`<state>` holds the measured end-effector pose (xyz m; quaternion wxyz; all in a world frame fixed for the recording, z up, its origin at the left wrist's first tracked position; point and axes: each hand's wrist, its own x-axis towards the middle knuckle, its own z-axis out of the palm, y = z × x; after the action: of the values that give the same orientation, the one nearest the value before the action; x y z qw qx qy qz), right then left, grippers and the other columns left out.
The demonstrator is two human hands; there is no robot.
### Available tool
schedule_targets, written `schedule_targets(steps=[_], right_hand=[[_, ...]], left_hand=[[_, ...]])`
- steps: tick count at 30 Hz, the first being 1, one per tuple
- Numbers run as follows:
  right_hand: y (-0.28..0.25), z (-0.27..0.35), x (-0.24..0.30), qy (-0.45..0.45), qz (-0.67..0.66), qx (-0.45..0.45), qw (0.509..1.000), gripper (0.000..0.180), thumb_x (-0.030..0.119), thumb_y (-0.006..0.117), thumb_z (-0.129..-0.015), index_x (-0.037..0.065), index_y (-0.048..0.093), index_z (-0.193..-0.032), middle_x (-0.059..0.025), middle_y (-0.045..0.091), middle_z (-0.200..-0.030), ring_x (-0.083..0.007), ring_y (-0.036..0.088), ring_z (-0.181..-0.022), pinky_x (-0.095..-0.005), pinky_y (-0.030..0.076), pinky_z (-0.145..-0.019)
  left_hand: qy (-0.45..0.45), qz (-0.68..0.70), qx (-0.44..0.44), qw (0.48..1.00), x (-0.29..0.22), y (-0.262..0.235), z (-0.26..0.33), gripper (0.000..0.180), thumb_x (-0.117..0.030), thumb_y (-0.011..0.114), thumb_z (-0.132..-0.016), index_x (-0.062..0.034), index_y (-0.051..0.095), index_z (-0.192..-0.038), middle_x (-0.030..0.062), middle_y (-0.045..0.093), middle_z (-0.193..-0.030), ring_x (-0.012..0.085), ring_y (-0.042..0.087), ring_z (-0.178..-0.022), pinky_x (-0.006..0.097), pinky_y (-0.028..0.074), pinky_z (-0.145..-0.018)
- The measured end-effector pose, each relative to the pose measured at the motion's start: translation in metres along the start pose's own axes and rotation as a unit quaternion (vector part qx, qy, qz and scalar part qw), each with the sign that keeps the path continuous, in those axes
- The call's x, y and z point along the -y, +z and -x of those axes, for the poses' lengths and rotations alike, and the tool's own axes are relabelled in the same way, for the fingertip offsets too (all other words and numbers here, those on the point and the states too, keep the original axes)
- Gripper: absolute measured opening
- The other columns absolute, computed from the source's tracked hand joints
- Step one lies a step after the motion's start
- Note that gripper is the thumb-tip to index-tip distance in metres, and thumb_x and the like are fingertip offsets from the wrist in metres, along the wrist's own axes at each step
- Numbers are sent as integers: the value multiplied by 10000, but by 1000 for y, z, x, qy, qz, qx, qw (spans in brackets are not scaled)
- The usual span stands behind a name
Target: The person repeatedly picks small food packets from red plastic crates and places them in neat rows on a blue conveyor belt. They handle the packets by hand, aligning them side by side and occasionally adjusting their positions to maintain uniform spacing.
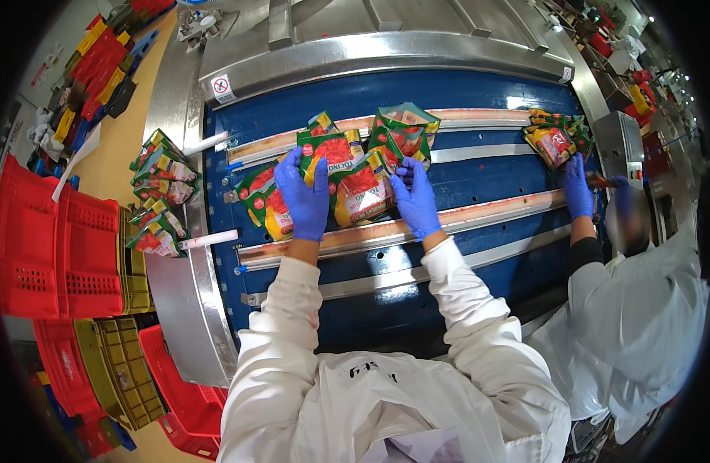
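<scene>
Green, red and yellow food pouches lie in a loose cluster on a blue work surface in front of me. My left hand [303, 199], in a blue glove, reaches over them with thumb and fingers apart, against a pouch [332, 152]. My right hand [416, 202], also gloved in blue, has its fingers bent in at the upper corner of a front pouch [361, 193] and pinches it there. Another pouch [405, 133] stands behind, and one [261, 202] leans to the left of my left hand. My palms partly hide the pouches.
Pale rails [478, 212] with reddish stains cross the blue surface [463, 177]. More pouches [163, 174] sit on the steel ledge at left, beside red crates [62, 247]. At right a co-worker's gloved hand [578, 189] is at another pile of pouches [555, 139]. A steel hood [386, 58] spans the back.
</scene>
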<state>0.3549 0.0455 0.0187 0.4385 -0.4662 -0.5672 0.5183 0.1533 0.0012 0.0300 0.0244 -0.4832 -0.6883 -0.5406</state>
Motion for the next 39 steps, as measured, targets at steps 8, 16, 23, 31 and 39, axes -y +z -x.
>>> schedule_targets(steps=[8,16,23,31,39], right_hand=[[48,17,-30,-174,-65,-92,978,682,38,611,-886,51,197,-1427,-184,360,-1351,-261,452,-1188,-360,372,-1040],[39,39,3,-127,-123,3,984,287,128,555,-959,5,536,-1217,-81,584,-1147,-140,541,-1045,-279,427,-940],[77,117,39,101,-289,172,936,175,108,633,-911,41,620,-1072,2,640,-915,-54,566,-768,-199,462,-724],[118,140,-44,-49,169,157,972,145,169,675,-851,36,646,-900,-95,645,-842,-231,617,-777,-325,482,-714],[143,109,-17,-240,349,95,901,455,248,749,-727,96,586,-1124,-128,573,-1163,-366,505,-1097,-454,427,-895]], left_hand=[[-188,141,144,961,5,4,42,421,-132,709,-843,5,526,-1196,76,593,-1103,125,555,-961,292,466,-822],[-150,269,267,913,-76,-96,31,214,-106,731,-821,-10,602,-962,29,640,-891,74,548,-784,256,476,-715],[-260,349,131,891,-23,-193,75,200,-69,747,-805,-37,590,-925,-13,585,-848,56,533,-767,216,462,-693],[-106,-46,190,975,88,-221,113,175,-200,759,-758,-71,653,-810,57,597,-767,206,554,-763,324,413,-720],[-23,-137,154,978,111,-194,68,222,-265,810,-670,-99,684,-745,54,584,-781,259,531,-784,374,394,-716]])
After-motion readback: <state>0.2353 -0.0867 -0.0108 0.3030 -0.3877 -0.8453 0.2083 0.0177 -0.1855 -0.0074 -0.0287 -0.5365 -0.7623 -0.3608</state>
